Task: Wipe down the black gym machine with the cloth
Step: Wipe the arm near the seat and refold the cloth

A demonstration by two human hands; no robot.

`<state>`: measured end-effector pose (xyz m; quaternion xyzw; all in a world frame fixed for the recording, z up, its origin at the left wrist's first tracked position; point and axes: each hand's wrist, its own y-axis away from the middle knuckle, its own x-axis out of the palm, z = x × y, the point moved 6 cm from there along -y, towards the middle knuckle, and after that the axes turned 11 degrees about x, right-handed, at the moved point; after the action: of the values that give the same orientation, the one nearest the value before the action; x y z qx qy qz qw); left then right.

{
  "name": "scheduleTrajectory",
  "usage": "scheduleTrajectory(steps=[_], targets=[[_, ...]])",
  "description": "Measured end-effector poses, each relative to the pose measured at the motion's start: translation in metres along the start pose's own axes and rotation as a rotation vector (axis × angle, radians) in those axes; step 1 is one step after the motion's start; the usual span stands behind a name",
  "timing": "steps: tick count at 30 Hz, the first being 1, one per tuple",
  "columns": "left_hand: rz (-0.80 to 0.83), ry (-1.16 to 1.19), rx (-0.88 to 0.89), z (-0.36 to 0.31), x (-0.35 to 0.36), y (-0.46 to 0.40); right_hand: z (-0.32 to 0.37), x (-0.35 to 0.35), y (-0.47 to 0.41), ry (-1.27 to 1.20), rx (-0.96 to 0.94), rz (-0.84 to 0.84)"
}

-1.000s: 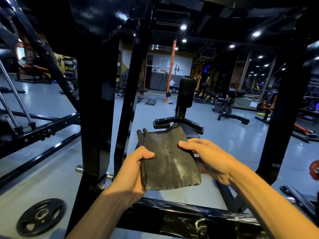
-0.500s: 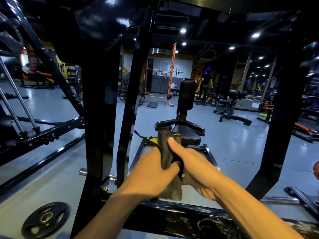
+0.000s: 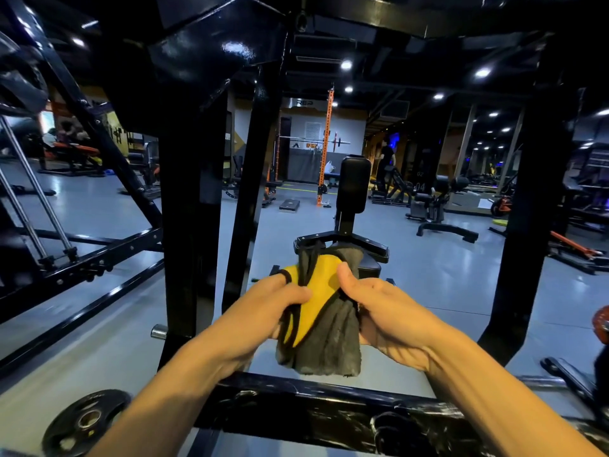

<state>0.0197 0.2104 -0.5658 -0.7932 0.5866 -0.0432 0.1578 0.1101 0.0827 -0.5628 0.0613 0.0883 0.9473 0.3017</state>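
Observation:
I hold a dark grey cloth (image 3: 333, 341) with a yellow side (image 3: 316, 291) and a black edge cord in front of me, bunched and hanging down. My left hand (image 3: 263, 311) grips its left part, with a loop of the cord over a finger. My right hand (image 3: 385, 311) grips its right part, thumb on the yellow face. The black gym machine surrounds me: a thick upright post (image 3: 191, 209) on the left, a lower crossbar (image 3: 313, 413) just under my forearms, and another post (image 3: 530, 209) on the right. The cloth touches no part of the frame.
A black weight plate (image 3: 85, 420) lies on the grey floor at lower left. A padded seat with backrest (image 3: 354, 186) stands right behind the cloth. Slanted rails run on the left. Other machines, an orange rack (image 3: 326, 143) and a person stand far back.
The cloth was spread flat between my hands, then folded and bunched together. Now its yellow side shows, and my hands have pulled slightly apart on it.

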Motion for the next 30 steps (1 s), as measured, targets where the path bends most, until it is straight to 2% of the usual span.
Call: scheduleTrajectory(steps=[3, 4, 6, 8, 10, 13, 15, 17, 18, 20, 22, 26, 30], targets=[[-0.151, 0.250, -0.104, 0.012, -0.013, -0.002, 0.001, -0.007, -0.001, -0.034, 0.013, -0.035], [-0.134, 0.329, -0.121, 0.012, -0.010, -0.005, 0.002, -0.008, -0.001, -0.033, 0.022, -0.038], [0.054, 0.363, -0.116, 0.007, 0.007, -0.002, 0.006, -0.008, -0.002, 0.023, 0.055, -0.047], [0.160, 0.211, -0.051, 0.008, 0.013, 0.005, 0.010, -0.005, -0.003, 0.103, 0.094, -0.032], [0.035, 0.151, -0.048, 0.014, 0.006, 0.003, 0.011, -0.009, -0.005, 0.085, 0.113, -0.047], [-0.200, 0.290, -0.142, 0.017, -0.010, 0.002, -0.002, -0.024, -0.008, -0.121, 0.130, -0.072], [-0.241, 0.269, -0.122, 0.006, -0.022, -0.001, -0.017, -0.032, -0.008, -0.288, 0.133, -0.023], [-0.188, 0.165, -0.038, -0.020, -0.030, -0.007, -0.031, -0.042, -0.009, -0.387, 0.131, -0.038], [-0.147, 0.112, -0.004, -0.034, -0.033, -0.009, -0.038, -0.049, -0.009, -0.356, 0.125, -0.089], [-0.044, -0.011, 0.045, -0.061, -0.033, -0.014, -0.040, -0.065, -0.011, -0.173, 0.070, -0.224], [0.085, -0.157, 0.100, -0.085, -0.027, -0.020, -0.025, -0.071, -0.009, 0.078, -0.040, -0.268], [0.271, -0.247, 0.124, -0.110, -0.010, -0.035, 0.004, -0.048, 0.003, 0.419, -0.159, -0.060], [0.293, -0.188, 0.062, -0.110, -0.006, -0.044, -0.002, -0.032, 0.003, 0.348, -0.131, 0.037]])
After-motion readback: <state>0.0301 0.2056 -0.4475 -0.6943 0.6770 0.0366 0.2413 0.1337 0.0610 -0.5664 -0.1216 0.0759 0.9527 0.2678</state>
